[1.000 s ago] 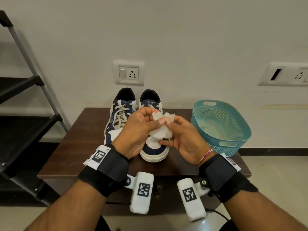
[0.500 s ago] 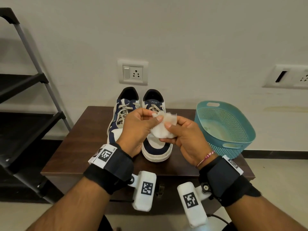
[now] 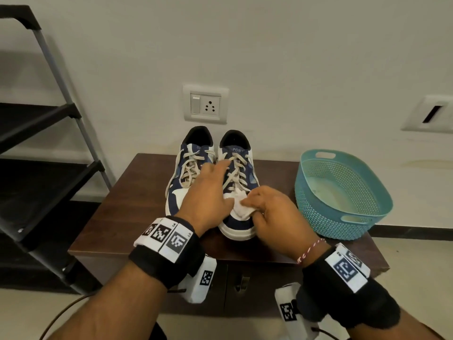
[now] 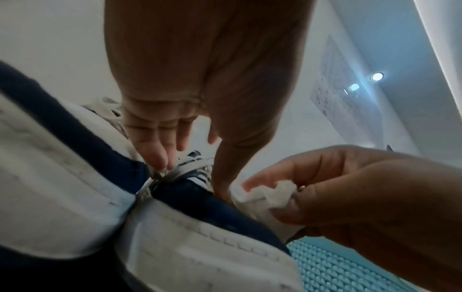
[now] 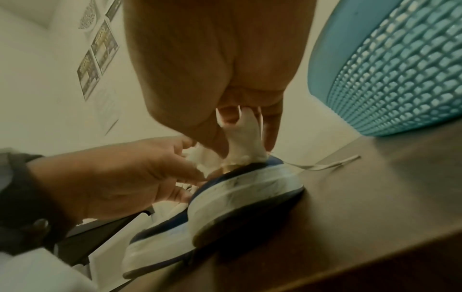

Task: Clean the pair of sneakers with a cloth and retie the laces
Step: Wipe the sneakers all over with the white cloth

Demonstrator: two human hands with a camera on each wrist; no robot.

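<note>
Now I have both sneakers standing side by side on the counter (image 3: 127, 192), toes toward me, so each upper is within reach. My right hand (image 3: 274, 212) bunches the white cloth (image 3: 241, 208) between thumb and curled fingers (image 4: 265, 177) and presses it onto the toe of the right sneaker (image 3: 239, 225), I judge to begin wiping there. My left hand (image 3: 207, 192) lies over the laces (image 3: 235, 173), fingers extended and slightly apart, probably steadying the shoe; the left sneaker (image 3: 181, 173) sits untouched alongside.

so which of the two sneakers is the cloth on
The sneaker nearer the basket: the right hand presses the cloth onto its toe. The other sneaker has no cloth on it.
</note>
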